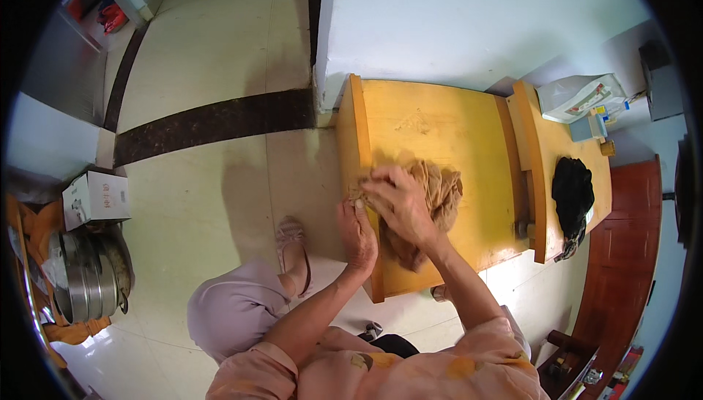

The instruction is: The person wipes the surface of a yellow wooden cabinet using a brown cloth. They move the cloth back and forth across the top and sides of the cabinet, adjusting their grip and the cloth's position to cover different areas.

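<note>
A crumpled brown cloth (439, 191) lies on the yellow wooden tabletop (467, 131), near its left edge. My left hand (360, 235) is at that edge, thumb up, with a bunched end of the cloth between its fingers. Over the same end is my right hand (400, 197), its fingers bent and blurred; whether they pinch the fabric I cannot tell. The rest of the cloth spreads beneath and beside my right hand and wrist, and part of it is hidden by them.
A raised wooden shelf (541, 142) at the right bears a black garment (572, 197), a white plastic bag (582, 95) and a light blue box (587, 128). On the far left are a steel steamer pot (90, 279) and a white carton (99, 197). A pale wall (439, 26) stands behind the table.
</note>
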A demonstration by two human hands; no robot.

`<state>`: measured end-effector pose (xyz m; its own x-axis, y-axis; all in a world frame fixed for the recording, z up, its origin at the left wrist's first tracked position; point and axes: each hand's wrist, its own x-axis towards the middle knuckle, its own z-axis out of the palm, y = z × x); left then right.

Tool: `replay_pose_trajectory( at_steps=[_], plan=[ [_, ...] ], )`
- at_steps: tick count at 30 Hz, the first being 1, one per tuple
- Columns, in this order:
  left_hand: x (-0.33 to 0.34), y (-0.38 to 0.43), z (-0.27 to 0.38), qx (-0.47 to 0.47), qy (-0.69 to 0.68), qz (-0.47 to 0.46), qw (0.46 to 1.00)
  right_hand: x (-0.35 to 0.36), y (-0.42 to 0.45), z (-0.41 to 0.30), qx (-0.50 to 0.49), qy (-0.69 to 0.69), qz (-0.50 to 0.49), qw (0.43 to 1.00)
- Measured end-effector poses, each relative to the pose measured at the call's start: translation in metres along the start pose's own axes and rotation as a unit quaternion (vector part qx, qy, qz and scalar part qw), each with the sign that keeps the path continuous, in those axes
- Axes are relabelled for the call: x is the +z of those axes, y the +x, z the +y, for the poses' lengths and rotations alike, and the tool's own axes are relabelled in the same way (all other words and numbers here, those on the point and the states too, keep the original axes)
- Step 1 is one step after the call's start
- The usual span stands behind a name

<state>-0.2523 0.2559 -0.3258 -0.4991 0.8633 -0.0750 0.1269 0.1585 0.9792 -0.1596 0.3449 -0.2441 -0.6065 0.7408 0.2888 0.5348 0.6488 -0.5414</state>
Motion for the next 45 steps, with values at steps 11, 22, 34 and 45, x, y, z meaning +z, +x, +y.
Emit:
replay_pose_trajectory(
  at_steps=[11, 22, 34, 45],
  plan=[
    [0.001, 0.001, 0.015, 0.011, 0.006, 0.006, 1.000, -0.033, 0.032, 0.064, 0.173, -0.177, 0.145, 0.958],
    [0.004, 0.004, 0.004, 0.024, -0.002, -0.006, 1.000, -0.064, 0.006, 0.069, 0.106, -0.264, 0.138, 0.949],
    [-0.002, 0.003, 0.019, 0.022, 0.042, -0.020, 0.999, -0.005, -0.072, 0.009, 0.034, -0.140, 0.049, 0.988],
    [-0.002, 0.005, 0.004, 0.018, 0.016, -0.017, 1.000, -0.008, -0.060, 0.009, -0.019, -0.159, 0.063, 0.985]
  ],
)
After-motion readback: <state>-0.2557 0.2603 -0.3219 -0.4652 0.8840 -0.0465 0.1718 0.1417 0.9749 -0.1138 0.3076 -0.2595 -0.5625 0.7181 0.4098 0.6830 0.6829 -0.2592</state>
